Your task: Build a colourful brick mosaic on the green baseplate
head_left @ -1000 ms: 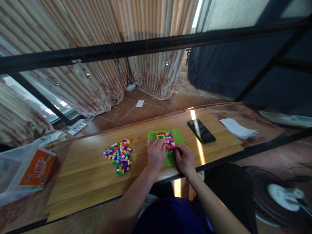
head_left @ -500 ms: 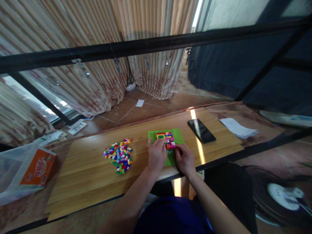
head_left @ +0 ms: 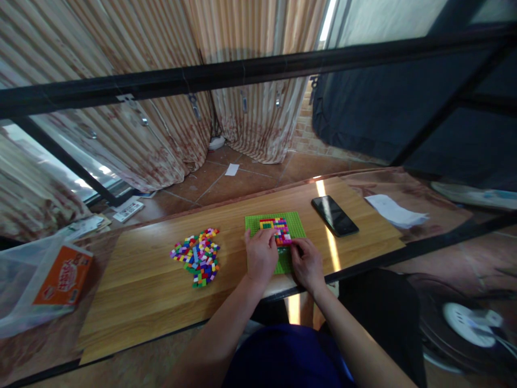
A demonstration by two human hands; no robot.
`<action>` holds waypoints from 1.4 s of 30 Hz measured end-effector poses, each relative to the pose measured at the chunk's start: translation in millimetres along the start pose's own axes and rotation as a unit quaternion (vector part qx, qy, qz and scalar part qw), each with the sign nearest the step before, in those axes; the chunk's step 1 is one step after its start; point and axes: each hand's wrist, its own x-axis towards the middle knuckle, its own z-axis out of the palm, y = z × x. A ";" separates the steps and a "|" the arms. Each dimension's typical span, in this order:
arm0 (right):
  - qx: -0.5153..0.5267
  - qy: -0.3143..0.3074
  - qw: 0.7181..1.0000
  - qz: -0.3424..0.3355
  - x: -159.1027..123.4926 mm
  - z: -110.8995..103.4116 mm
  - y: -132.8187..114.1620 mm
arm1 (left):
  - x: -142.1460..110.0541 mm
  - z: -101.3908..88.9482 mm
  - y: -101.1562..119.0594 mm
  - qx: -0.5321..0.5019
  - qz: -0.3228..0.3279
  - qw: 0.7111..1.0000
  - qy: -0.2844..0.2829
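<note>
Grip, both hands: much as a second ago; left hand (head_left: 261, 256) a shade further right, right hand (head_left: 307, 264) at the same corner.
Right grip: thumb and forefinger nearly together at the near right corner of the brick patch (head_left: 281, 230); cannot tell whether a brick is clamped between them.
Left grip: fingers bent over the patch's left side, tips close together; cannot tell whether they hold anything.
Brick patch: multicoloured, on the green baseplate (head_left: 297, 229), between the hands.
Loose bricks (head_left: 200, 261): mixed colours, heaped left of the baseplate, unchanged.
Phone (head_left: 334, 216): dark screen, right of the baseplate.
Tabletop (head_left: 139, 280): wood-grain, sunlit strip beside the phone.
Plastic box (head_left: 22, 280): clear, far left; orange panel (head_left: 64, 276) with pale characters, not legible.
White packet (head_left: 128, 210): on the floor, dark print, too small to read.
</note>
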 end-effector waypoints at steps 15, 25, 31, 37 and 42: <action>0.007 0.002 1.000 0.001 -0.4 1.4 -0.3 | -2.6 6.7 -0.4 0.001 0.019 0.999 0.047; -0.001 0.001 1.000 -0.013 -0.1 1.4 2.4 | -6.3 -16.6 -9.4 -0.021 -0.004 1.000 0.013; -0.015 0.004 1.000 -0.024 0.1 0.4 2.6 | -16.8 -60.4 -54.8 0.021 -0.041 0.997 0.067; -0.023 0.006 0.999 -0.033 -0.8 0.6 8.2 | -23.3 -100.5 -98.3 0.129 -0.104 0.985 0.057; -0.015 0.002 0.999 -0.034 -1.1 1.8 13.1 | -26.7 -104.6 -98.5 0.224 -0.102 0.969 0.007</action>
